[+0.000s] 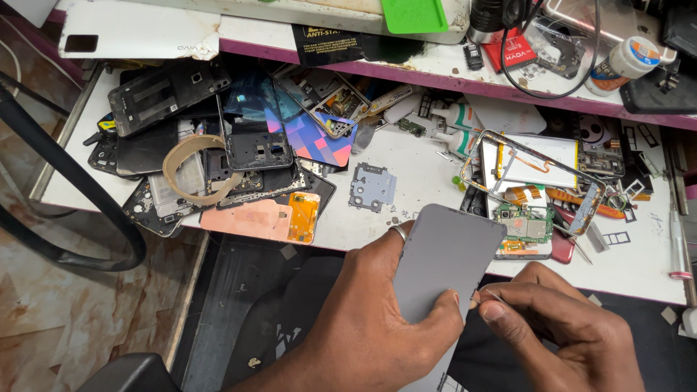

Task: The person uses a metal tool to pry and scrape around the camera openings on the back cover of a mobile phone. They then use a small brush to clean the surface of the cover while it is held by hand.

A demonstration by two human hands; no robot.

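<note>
My left hand, a ring on one finger, grips a flat grey phone panel tilted up over my lap. My right hand pinches a thin metal tool whose tip touches the panel's right edge near my left thumb. Just beyond the panel an opened phone with a green circuit board lies on the white bench.
Stacked dark phone frames and back covers and a roll of tan tape fill the left of the bench. A bare metal frame lies over a white battery at right. A raised shelf holds a small white jar and cables. A black cable loops at left.
</note>
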